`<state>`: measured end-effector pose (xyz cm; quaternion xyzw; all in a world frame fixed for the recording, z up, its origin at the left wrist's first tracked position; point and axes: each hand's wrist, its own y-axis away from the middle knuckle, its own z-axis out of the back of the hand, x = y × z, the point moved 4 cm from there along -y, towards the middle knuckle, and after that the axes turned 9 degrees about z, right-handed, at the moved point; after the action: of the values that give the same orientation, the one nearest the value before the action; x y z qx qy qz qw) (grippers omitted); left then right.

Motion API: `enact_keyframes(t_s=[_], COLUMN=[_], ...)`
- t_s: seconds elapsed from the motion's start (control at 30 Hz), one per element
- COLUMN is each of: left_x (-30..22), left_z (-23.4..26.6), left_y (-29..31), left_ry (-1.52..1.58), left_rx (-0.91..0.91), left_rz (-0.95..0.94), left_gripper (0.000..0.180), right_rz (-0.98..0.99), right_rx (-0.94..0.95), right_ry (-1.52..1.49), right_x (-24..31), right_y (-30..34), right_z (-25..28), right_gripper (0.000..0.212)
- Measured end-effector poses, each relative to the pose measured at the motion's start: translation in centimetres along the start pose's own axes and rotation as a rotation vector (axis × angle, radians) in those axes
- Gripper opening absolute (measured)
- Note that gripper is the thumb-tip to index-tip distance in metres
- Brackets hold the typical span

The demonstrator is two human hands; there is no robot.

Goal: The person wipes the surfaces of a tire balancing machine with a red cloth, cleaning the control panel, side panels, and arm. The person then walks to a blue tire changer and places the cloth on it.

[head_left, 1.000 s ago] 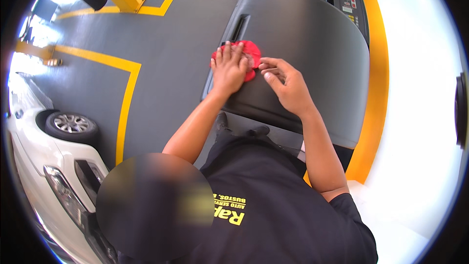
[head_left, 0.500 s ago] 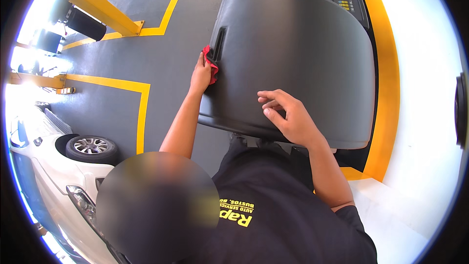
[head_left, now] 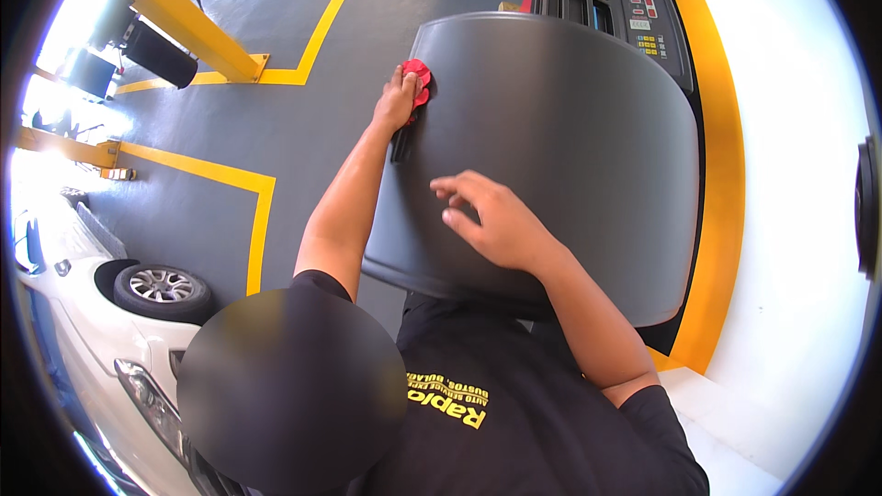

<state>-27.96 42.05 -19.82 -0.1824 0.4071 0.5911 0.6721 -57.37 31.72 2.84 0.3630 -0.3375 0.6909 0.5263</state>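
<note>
Gripping red cloth (head_left: pixel 423 90) with left hand (head_left: pixel 396 101), upper centre of frame, against grey cover (head_left: pixel 560 147); holding right hand (head_left: pixel 505 225) loosely open, mid-frame. Probably soft, light, limp; best grasped by bunched folds.

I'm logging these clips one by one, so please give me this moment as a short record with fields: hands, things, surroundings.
Left hand: fingers bent over a red cloth, at the cover's left edge
Left hand point: left hand; red cloth
Right hand: right hand above the cover, holding nothing, fingers loosely bent; contact unclear
Main surface: large dark grey curved cover
Beyond cover: control panel with buttons, toward the right
Left side: white car, yellow post, yellow floor line
</note>
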Motion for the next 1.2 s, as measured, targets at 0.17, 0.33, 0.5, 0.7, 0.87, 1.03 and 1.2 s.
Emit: enact_keyframes(t_s=[0.17, 0.33, 0.5, 0.7, 0.87, 1.03, 1.2], left_x=[-2.9, -6.8, -11.4, -11.7, -7.5, -5.6, -13.3], left_z=[-0.5, -1.0, -1.1, -2.6, 2.1, 4.0, -1.3], left_y=[-4.9, -10.3, -12.5, -0.1, 15.0, 20.2, 7.2], left_ry=[0.052, 0.063, -0.113, -0.231, -0.243, -0.293, -0.233], left_rx=[0.067, 0.082, 0.066, 0.008, 0.176, 0.357, 0.135], left_rz=[0.14, 0.246, -0.046, -0.626, -0.759, -0.817, -0.852], left_gripper=[0.083, 0.082, 0.078, 0.066, 0.063, 0.066, 0.062], right_rz=[-0.121, -0.184, -0.303, -0.334, -0.343, -0.358, -0.385], right_rx=[-0.067, -0.039, 0.018, -0.207, -0.277, -0.307, -0.306], right_ry=[0.036, 0.06, 0.046, -0.144, -0.134, -0.155, -0.156], right_x=[-1.0, -0.8, -0.8, -1.9, -0.7, -1.0, -0.2], right_y=[-7.3, -8.4, -7.3, -6.4, -5.6, -3.4, -1.6], right_z=[-0.1, -0.2, -0.1, 2.6, 5.1, 5.2, 4.7], right_gripper=[0.035, 0.035, 0.036, 0.036, 0.034, 0.034, 0.034])
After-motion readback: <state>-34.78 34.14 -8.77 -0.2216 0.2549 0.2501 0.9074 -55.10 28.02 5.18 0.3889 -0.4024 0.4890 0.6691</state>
